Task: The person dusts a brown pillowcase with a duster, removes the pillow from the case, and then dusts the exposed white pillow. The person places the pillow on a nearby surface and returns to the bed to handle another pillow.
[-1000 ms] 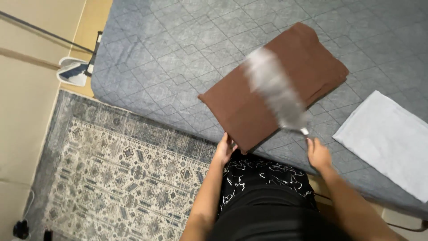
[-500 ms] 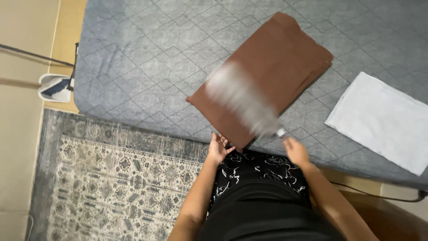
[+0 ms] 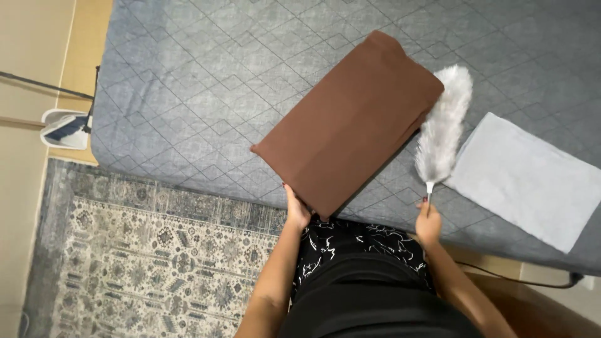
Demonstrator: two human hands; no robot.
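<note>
A folded brown cloth (image 3: 352, 125) lies diagonally on the grey quilted bed (image 3: 206, 94). My left hand (image 3: 297, 209) rests at the bed's near edge, fingers touching the cloth's lower left side. My right hand (image 3: 429, 224) is closed on the thin handle of a fluffy white duster (image 3: 443, 128). The duster's head lies on the bed just right of the brown cloth, between it and a folded light grey cloth (image 3: 529, 178).
A patterned grey and beige rug (image 3: 144, 250) covers the floor left of my legs. A white and blue object (image 3: 64, 127) sits on the floor by the bed's left corner. A dark cable (image 3: 519, 281) runs along the floor at the right.
The duster was blurred across the brown cloth's middle. It has swept off to the right and now lies still beside the cloth. My left hand has stayed at the cloth's lower edge.
</note>
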